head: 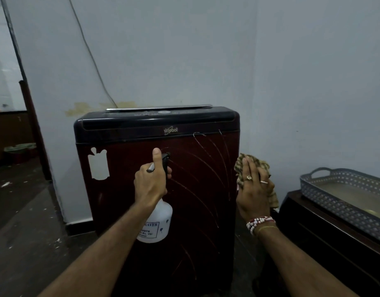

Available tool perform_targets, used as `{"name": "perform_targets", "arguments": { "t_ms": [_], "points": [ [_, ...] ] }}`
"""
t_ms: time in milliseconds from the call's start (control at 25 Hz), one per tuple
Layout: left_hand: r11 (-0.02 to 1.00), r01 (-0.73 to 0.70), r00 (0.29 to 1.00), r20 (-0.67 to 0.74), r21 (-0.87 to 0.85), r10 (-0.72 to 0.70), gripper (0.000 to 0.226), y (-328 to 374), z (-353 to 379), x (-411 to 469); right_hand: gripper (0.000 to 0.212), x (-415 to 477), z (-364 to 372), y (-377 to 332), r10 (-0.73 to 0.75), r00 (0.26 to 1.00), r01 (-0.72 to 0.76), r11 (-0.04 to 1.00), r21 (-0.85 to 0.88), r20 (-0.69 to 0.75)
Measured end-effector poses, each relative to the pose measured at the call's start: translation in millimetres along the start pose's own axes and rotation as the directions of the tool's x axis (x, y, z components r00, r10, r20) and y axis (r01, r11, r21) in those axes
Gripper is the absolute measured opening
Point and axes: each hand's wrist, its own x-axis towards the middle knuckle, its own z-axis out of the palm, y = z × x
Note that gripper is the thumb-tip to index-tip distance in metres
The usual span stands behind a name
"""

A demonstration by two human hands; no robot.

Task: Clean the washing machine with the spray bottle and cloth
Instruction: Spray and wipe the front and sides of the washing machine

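1. Your left hand (151, 183) is clenched round the neck of the white spray bottle (157, 224), thumb raised, with the nozzle facing the front of the washing machine (206, 200).
2. Your right hand (254, 189), fingers nearly straight, lies flat on the checked cloth (240, 168) at the machine's right edge.
3. The maroon machine stands on the floor (24, 232) against a pale wall (206, 50). A grey basket (334, 202) sits on a dark table (313, 232) to the right.
4. You can count one bottle, one cloth, one machine and one basket.

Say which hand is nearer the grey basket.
Right. The right hand, pressing the cloth, is left of the grey basket; the left hand grips the spray bottle farther left.
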Motion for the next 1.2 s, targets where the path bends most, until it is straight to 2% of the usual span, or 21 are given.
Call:
{"name": "perform_targets", "arguments": {
  "t_ms": [200, 320, 520, 760, 1040, 1200],
  "points": [
    [0.999, 0.047, 0.999, 0.012, -0.023, -0.047, 0.082, -32, 0, -26, 0.072, -22, 2, 2, 0.032, 0.999, -0.032, 0.999, -0.011, -0.004],
    [0.998, 0.065, 0.998, 0.021, 0.025, -0.066, 0.079, -58, -7, -44, 0.07, -39, 7, 2, 0.005, 1.0, -0.004, 1.0, -0.021, 0.01],
    [0.989, 0.131, 0.989, 0.052, 0.074, -0.135, 0.08, -108, -18, -71, 0.068, -60, 15, 0, 0.056, 0.998, -0.057, 0.998, 0.017, 0.015],
    [0.978, 0.189, 0.981, 0.018, 0.093, -0.191, 0.074, -161, -37, -105, 0.068, -95, 26, -1, 0.092, 0.99, -0.096, 0.995, 0.038, 0.108],
    [0.946, 0.267, 0.959, 0.044, 0.183, -0.279, 0.076, -216, -66, -136, 0.07, -135, 48, -13, 0.093, 0.976, -0.103, 0.994, 0.039, 0.198],
    [0.918, 0.302, 0.95, 0.004, 0.256, -0.313, 0.077, -235, -84, -153, 0.071, -150, 56, -28, 0.081, 0.959, -0.099, 0.994, 0.055, 0.27]
  ]
}}
